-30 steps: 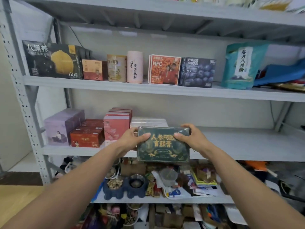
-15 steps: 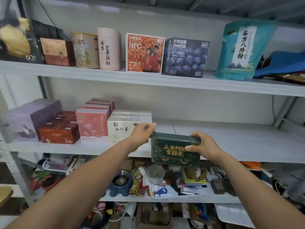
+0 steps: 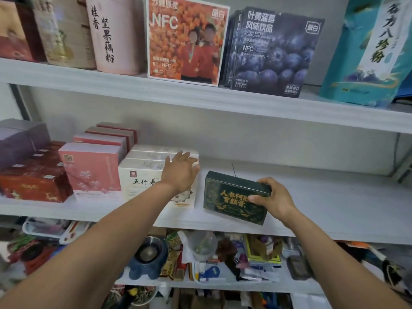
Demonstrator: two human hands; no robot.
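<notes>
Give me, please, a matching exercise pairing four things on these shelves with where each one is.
Things:
1 green box
2 white box
3 teal pouch
4 metal bowl

Places:
a upper shelf, far right
b lower shelf
c gripped by the right hand
d nearest the open left hand

Pairs: 1-c; 2-d; 3-a; 4-b.
</notes>
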